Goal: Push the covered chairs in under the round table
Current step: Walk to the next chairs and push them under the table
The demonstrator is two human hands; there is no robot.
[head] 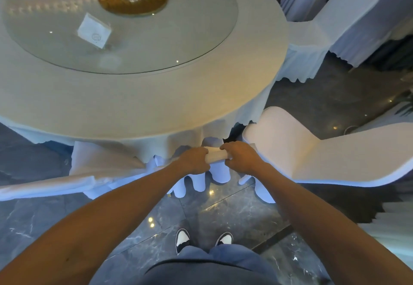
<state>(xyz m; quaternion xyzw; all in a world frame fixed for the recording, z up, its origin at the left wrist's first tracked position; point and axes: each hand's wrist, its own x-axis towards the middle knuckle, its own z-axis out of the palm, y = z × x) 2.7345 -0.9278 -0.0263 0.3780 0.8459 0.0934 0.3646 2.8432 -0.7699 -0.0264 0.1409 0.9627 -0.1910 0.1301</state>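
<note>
The round table [156,110] fills the upper left, draped in a pale cloth with a glass turntable on top. Straight ahead, a white-covered chair [218,171] stands tucked against the table's near edge, only its top rail and pleated skirt showing. My left hand [194,160] and my right hand [242,157] both grip that top rail, side by side. A second covered chair [312,150] stands at the right, its seat out from under the table. A third covered chair [93,168] sits at the left, partly under the cloth.
More covered chairs [348,16] stand at the far right beside the table. A small white card holder [95,30] rests on the turntable. Dark marble floor [223,215] lies underfoot, with my shoes [203,239] close behind the chair. White drapery [393,224] hangs at the right edge.
</note>
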